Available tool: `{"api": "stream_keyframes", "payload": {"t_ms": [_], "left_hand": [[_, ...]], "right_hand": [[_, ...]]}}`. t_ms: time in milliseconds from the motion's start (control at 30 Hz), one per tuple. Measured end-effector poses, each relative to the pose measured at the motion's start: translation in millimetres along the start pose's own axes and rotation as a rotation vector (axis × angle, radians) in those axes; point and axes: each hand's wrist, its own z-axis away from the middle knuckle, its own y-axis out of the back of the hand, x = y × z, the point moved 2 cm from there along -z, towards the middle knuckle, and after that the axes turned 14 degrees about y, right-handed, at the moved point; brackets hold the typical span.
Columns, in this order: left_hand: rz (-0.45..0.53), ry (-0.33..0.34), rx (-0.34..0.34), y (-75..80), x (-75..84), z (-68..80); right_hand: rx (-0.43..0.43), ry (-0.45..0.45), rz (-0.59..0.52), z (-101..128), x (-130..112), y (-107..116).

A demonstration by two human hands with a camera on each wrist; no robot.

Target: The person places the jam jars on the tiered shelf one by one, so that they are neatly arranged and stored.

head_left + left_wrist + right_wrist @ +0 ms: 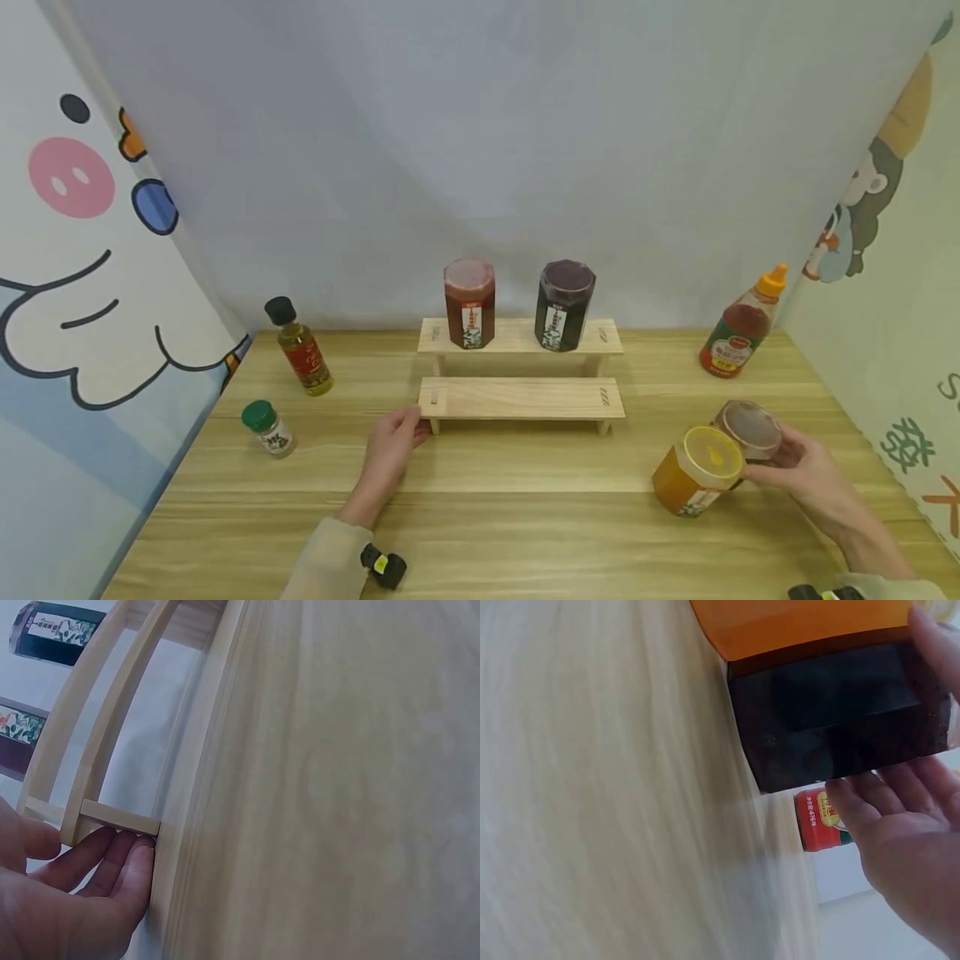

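Note:
A two-tier wooden shelf [522, 398] stands mid-table. My left hand [392, 442] grips the left end of its lower tier. In the left wrist view the thumb lies by the board's corner and the left hand's fingertips [139, 859] are at the leg. On the right, my right hand [806, 479] holds a dark-filled jar [750, 427], its thumb on one side and fingers along the other. That dark jar [832, 720] looks almost black in the right wrist view. Beside it, an orange-filled jar [693, 479] with a yellowish lid partly covers it in the head view.
A red-filled jar [470, 312] and a dark purple jar [564, 312] stand on the upper tier. At the left are an oil bottle [303, 354] and a green-capped shaker [272, 433]. A red sauce bottle [735, 337] stands back right, near the side wall.

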Motion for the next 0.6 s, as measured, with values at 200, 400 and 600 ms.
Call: {"api": "stream_keyframes", "payload": {"t_ms": [200,400,600], "left_hand": [[-0.003,-0.002,0.002,0.1,-0.9,-0.1],[0.004,-0.008,-0.009,0.2,-1.2,-0.8],[0.000,-0.004,-0.006,1.0,-0.7,-0.3]], "right_hand": [[0.031,0.008,0.027,1.3,1.1,-0.7],[0.120,0.029,0.039,3.6,-1.8,-3.1],[0.194,0.034,0.042,6.2,-1.1,-2.7]]}}
